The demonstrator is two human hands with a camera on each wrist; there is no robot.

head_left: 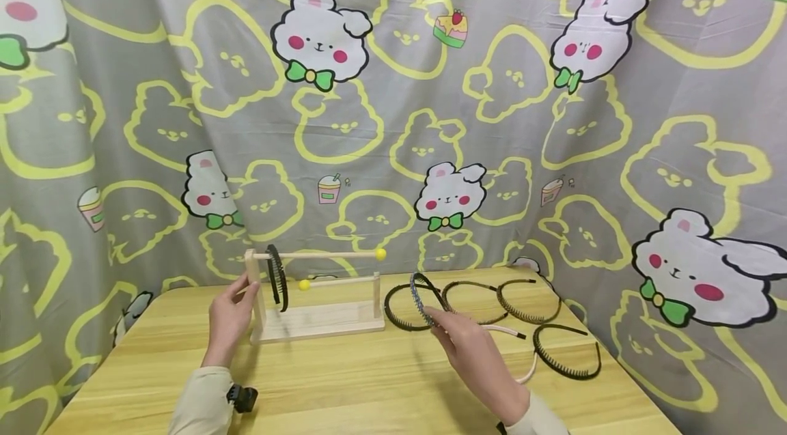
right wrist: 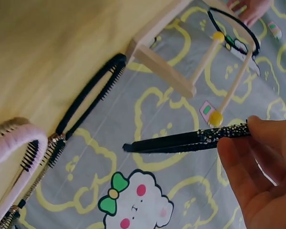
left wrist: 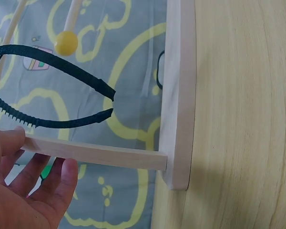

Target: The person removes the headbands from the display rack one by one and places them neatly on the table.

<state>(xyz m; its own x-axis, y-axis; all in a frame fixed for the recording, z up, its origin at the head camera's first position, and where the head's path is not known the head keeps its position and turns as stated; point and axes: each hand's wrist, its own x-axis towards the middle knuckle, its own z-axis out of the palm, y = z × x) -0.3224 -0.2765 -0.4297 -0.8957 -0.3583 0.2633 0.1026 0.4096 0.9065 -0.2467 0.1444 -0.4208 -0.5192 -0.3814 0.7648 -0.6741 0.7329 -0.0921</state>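
My left hand (head_left: 230,315) grips the left upright post (left wrist: 100,151) of a wooden display rack (head_left: 320,322), thumb on one face and fingers on the other. Two dowels with yellow ball tips run sideways from the rack's posts. From the upper dowel hangs a black toothed headband (head_left: 274,278), close to the left post, its two ends pointing down. To the right of the rack, my right hand (head_left: 473,353) pinches a dark headband (right wrist: 181,141) with glittery stones along its band. This headband is raised above the table, in front of other headbands in the head view.
Several headbands lie on the right of the wooden table (head_left: 344,387): a black one (head_left: 393,315) near the rack, a pale one (head_left: 504,331) partly behind my right hand, and a black toothed one (head_left: 568,370) near the right edge. A patterned curtain (head_left: 393,93) stands behind.
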